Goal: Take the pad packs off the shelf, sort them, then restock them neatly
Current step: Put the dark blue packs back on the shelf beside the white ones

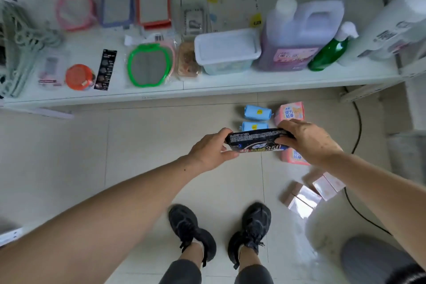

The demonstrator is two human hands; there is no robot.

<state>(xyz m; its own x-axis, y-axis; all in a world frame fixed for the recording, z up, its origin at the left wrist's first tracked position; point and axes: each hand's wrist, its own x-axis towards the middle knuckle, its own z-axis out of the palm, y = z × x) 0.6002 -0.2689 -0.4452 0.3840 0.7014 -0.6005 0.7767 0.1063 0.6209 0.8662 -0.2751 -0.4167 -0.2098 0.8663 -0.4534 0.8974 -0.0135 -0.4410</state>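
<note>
A black pad pack (254,139) marked 350 is held above the tiled floor. My left hand (211,150) grips its left end and my right hand (305,139) grips its right end. On the floor behind it lie two blue pad packs (257,112) (253,125). A pink pad pack (291,112) lies beside them, and another pink pack (294,157) shows partly under my right hand. Several small pinkish boxes (310,195) lie on the floor at the right.
The white shelf (207,89) holds framed mirrors (153,2), a green apple-shaped mirror (149,68), a white lidded tub (227,52), a purple detergent jug (297,37) and a green bottle (332,50). A black cable (358,127) runs down the right. My shoes (221,235) stand below.
</note>
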